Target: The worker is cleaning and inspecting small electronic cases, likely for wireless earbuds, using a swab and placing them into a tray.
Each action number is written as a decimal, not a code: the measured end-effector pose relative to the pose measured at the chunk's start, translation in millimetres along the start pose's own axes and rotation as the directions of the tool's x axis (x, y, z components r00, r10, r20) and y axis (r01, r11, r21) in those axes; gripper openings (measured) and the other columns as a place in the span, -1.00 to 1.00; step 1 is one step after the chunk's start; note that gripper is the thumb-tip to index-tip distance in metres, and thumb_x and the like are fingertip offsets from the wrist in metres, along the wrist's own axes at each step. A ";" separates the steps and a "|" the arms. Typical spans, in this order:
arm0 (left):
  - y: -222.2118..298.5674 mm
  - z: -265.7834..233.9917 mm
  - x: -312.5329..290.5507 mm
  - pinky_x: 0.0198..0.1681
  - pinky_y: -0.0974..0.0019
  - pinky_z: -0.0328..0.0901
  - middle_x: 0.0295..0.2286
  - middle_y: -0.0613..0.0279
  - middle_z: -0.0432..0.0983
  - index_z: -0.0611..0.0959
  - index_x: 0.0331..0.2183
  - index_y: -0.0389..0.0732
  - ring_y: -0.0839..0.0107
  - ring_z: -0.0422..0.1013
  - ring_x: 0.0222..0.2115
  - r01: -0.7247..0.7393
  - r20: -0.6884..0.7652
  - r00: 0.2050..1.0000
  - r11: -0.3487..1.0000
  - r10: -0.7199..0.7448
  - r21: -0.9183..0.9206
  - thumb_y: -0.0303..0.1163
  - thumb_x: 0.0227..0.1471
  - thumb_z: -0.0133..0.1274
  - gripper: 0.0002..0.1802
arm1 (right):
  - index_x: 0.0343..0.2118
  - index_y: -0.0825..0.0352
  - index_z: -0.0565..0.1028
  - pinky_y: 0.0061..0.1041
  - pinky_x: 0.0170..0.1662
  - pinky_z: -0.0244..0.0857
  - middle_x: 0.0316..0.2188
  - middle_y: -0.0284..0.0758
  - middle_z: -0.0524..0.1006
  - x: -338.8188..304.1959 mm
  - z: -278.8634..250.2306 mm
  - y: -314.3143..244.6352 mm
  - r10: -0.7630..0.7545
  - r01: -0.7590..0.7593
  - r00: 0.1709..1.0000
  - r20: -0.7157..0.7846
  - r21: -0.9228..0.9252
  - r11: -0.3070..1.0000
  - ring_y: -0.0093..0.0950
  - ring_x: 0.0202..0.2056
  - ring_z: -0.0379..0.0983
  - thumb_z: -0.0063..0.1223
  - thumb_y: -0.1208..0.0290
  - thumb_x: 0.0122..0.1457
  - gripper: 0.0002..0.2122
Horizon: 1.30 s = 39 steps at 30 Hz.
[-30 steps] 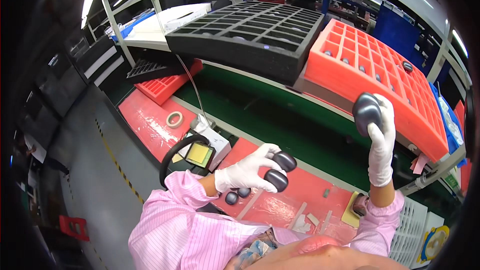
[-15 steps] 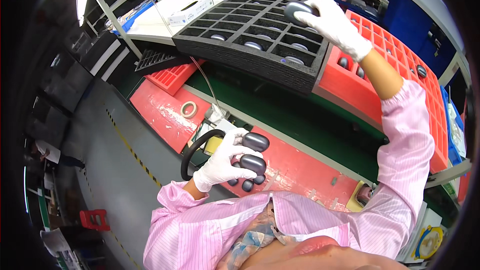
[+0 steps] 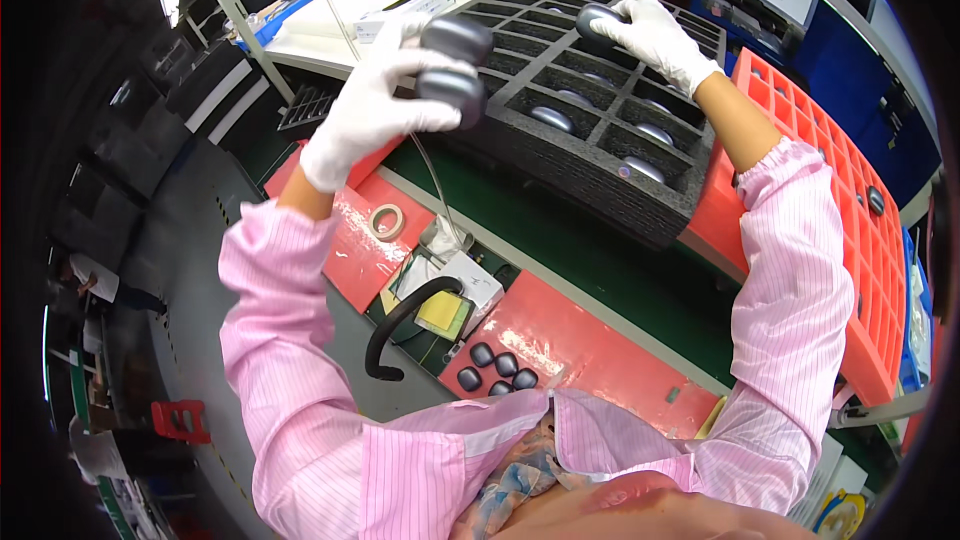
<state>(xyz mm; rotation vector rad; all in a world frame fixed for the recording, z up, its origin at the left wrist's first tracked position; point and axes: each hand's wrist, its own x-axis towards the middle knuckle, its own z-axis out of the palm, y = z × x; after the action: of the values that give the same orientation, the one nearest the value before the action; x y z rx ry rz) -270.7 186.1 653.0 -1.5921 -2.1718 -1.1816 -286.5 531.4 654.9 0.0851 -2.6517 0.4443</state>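
Both my hands wear white gloves. My left hand (image 3: 360, 105) is raised by the left front of the black foam tray (image 3: 575, 160), closed on two dark grey rounded cases, an upper case (image 3: 457, 38) and a lower case (image 3: 450, 90). Above the tray's compartments, my right hand (image 3: 662, 40) pinches a third dark grey case (image 3: 597, 23) between thumb and fingers. More such cases sit in the tray's front compartments, among them a silvery-edged one (image 3: 552, 119). On the red mat (image 3: 610, 350) below lie several loose dark cases (image 3: 505, 364).
A red compartment tray (image 3: 870, 330) stands at the right, with a few dark cases in it. A tape roll (image 3: 386, 222), a black curved tube (image 3: 400, 325) and a yellow pad (image 3: 440, 311) lie low at the left. Behind them is a white carton (image 3: 400, 10).
My left hand has risen from above the mat to the tray's left front, carrying the two cases. The right hand stays over the tray with its case. The view has shifted slightly.
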 end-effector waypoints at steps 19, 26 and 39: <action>-109.8 37.8 65.0 0.18 0.25 0.04 0.06 0.16 0.32 0.47 -0.02 -0.12 0.24 0.19 0.11 0.087 0.001 0.996 0.988 -0.088 0.131 -0.11 0.07 0.06 -0.52 | -0.09 0.36 0.49 -0.39 0.15 0.13 0.04 -0.10 0.30 52.8 57.0 -15.8 -0.244 0.254 0.955 0.167 -0.044 0.966 -0.19 0.08 0.26 0.01 0.04 0.12 -0.54; -120.6 35.1 71.9 0.23 0.25 -0.01 0.12 0.07 0.24 0.42 0.09 -0.07 0.17 0.07 0.20 0.003 0.266 0.960 0.953 -0.087 0.302 -0.04 0.10 -0.01 -0.44 | 0.05 0.29 0.41 -0.52 0.00 0.23 -0.10 -0.20 0.49 64.3 30.6 49.3 -0.222 0.100 0.949 0.223 0.455 0.885 -0.44 -0.12 0.40 0.14 0.24 0.08 -0.53; -123.1 48.4 82.0 0.15 0.23 0.12 0.07 0.00 0.30 0.36 0.10 -0.17 0.13 0.24 0.09 0.085 0.092 0.990 0.968 -0.109 0.234 0.09 0.04 0.02 -0.29 | -0.06 0.38 0.44 -0.49 -0.14 0.33 -0.28 -0.28 0.52 72.4 23.3 39.7 0.047 -0.022 0.995 -0.084 0.268 0.963 -0.50 -0.26 0.44 0.04 0.35 0.04 -0.62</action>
<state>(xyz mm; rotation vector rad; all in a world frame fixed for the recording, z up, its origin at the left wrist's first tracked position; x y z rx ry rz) -397.1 265.8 609.4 -1.4953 -2.3768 -0.8495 -366.5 562.5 655.3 0.0995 -2.4938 0.7972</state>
